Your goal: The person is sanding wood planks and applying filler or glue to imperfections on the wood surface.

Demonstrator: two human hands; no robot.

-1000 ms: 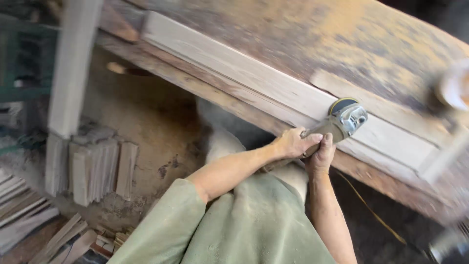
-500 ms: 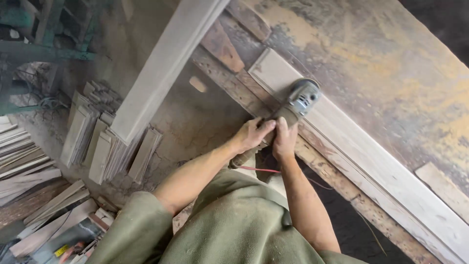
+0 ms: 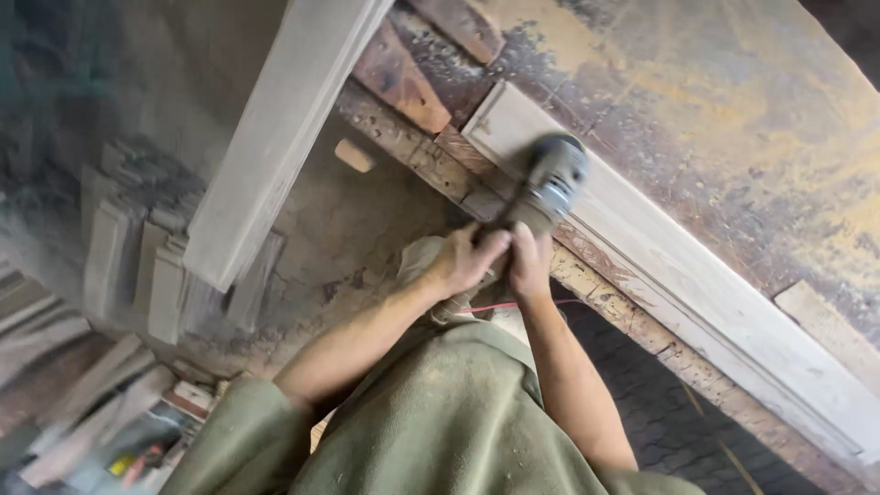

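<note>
You're gripping the grinder [image 3: 548, 183] w/ both hands: left hand [image 3: 463, 261] wrapping its body, right hand [image 3: 530, 263] clamping right beside it. Grinder's head is sitting on the near end of the pale board [image 3: 678, 266], which is lying along the workbench [image 3: 733, 110] edge.

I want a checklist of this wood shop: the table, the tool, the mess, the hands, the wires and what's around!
Surface: workbench, worn and dusty with sawdust.
Job's things: grey angle grinder on a long pale board.
Clutter: reddish wood block and a pale offcut on the bench.
Hands: left hand and right hand both grip the grinder's handle.
Cables: red cord below the hands.
Surroundings: slanted plank, stacked wood pieces, dirt floor.
</note>
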